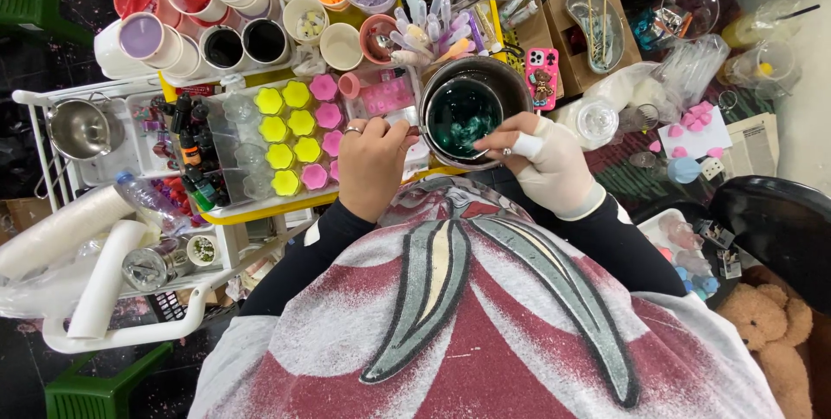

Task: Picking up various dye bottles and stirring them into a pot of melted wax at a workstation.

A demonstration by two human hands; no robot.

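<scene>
Near the worktop's front edge, the left hand grips the handle of a metal pot of teal liquid; the gloved right hand pinches a stirrer. Yellow and pink moulds sit filled; clear ones look empty.

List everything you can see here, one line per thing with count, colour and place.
metal pot: one, silver, centre of the table, holding teal liquid
flower moulds: about eight yellow and six pink, in a clear tray left of the pot
paper cups: many, white, with red, purple, black and orange contents, top left
small bottles: several, dark, left of the tray
phone: one, pink case, right of the pot
metal bowl: one, silver, on the white cart at left
paper rolls: two, white, lower left
teddy bear: one, brown, lower right
left hand: bare, ringed, at the pot's handle
right hand: in a white glove, at the pot's rim
</scene>
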